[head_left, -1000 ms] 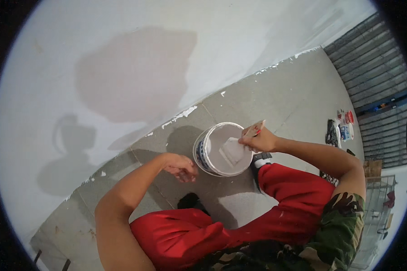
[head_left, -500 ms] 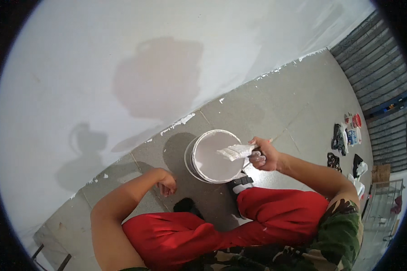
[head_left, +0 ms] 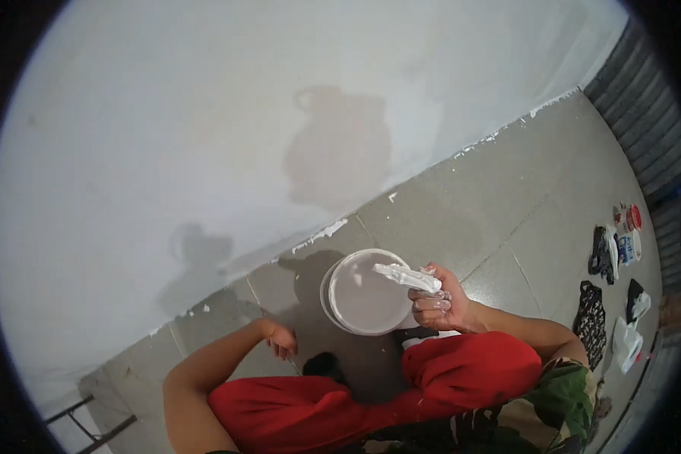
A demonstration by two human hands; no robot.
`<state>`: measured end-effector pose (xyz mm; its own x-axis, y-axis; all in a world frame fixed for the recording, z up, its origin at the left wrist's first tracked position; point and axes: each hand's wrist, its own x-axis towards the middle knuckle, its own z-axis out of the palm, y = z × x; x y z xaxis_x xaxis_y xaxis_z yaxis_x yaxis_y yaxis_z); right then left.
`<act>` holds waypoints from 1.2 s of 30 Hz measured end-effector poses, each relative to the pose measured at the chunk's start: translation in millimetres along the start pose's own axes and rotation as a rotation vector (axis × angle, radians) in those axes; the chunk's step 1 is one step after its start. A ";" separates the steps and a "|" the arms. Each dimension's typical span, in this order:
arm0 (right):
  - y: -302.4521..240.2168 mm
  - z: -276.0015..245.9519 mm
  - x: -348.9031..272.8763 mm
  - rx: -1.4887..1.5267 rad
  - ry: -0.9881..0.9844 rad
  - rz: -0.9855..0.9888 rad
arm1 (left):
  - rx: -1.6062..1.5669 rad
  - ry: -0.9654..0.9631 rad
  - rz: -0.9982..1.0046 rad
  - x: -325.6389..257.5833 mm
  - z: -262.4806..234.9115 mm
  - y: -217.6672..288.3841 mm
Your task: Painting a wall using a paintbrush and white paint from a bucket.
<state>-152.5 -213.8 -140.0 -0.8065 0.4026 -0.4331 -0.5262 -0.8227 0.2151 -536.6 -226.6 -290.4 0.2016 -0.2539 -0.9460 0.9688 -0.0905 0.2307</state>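
My right hand (head_left: 442, 303) is closed around a paintbrush (head_left: 405, 278) thickly coated in white, and white paint smears my fingers. The brush tip points left, above the right part of a round white bucket (head_left: 327, 296). Pale, whitish paint (head_left: 358, 309) fills the bottom of the bucket as far as I can see; its depth cannot be made out. To the left of the bucket, my left hand (head_left: 281, 339) hangs loosely near my left knee, fingers drooping and nothing in them.
A white wall (head_left: 166, 136) rises ahead, with white paint spatters (head_left: 321, 235) along its foot. Grey tiles (head_left: 477, 204) make the floor. Far right are tubs (head_left: 628, 244), a black bag (head_left: 602, 253), patterned cloth (head_left: 590, 314) and a white bag (head_left: 626, 344). A dark metal frame (head_left: 91, 427) stands lower left.
My right hand has turned, so the brush now shows its narrow edge instead of its flat face. My view has shifted, and the left hand's fingers hang a little looser.
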 end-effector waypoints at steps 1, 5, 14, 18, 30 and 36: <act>-0.9 2.0 6.2 0.003 -0.022 -0.009 | 0.012 0.007 -0.019 3.4 2.4 -2.0; -9.8 26.9 17.8 0.011 -0.283 -0.085 | 0.023 -0.029 0.002 9.4 -0.8 1.0; -61.0 132.6 -19.1 0.067 -0.818 -0.572 | 0.004 -0.015 0.014 11.8 -6.3 -1.8; -78.1 166.8 -17.6 -0.344 -0.628 -1.202 | -0.005 0.017 0.026 14.8 -4.2 -12.3; -151.3 69.5 131.6 -0.366 0.200 -1.698 | 0.099 0.085 0.105 28.2 -11.8 -27.5; -116.9 127.6 88.9 -0.388 0.438 -1.667 | -0.005 0.135 0.044 9.9 -6.8 -14.3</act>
<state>-197.1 -30.5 -92.0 0.6302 0.7618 -0.1500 -0.4968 0.2472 -0.8319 -547.5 -221.2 -304.6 0.2615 -0.1261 -0.9569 0.9591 -0.0774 0.2723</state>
